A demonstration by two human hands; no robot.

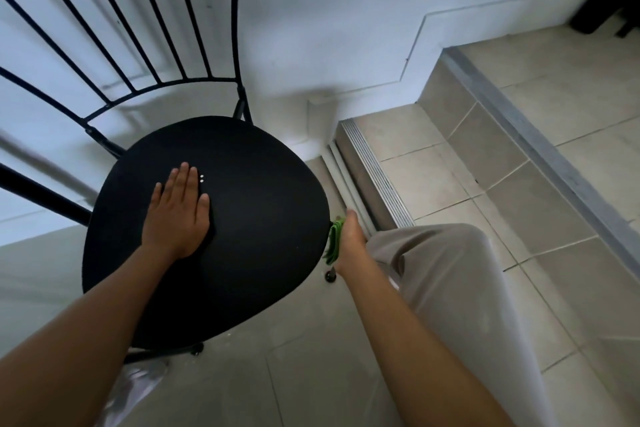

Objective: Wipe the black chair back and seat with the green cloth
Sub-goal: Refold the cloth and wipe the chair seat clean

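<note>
The left hand lay flat and open on the black seat, palm down toward nine o'clock of its centre, gripping nothing; it probably pressed there to steady the chair against the wiping. The right hand was at the seat's three o'clock edge, its grip closed on the bunched green cloth, which was pinched between the hand and the rim of the seat, apparently so the edge could be rubbed. Only a narrow strip of cloth showed, the rest hidden behind the hand. The chair back, a fan of thin black metal bars, rose at twelve o'clock with neither hand near it. A knee in pale trousers stood just beside the right arm, at four o'clock of the seat, above the tiled floor.
</note>
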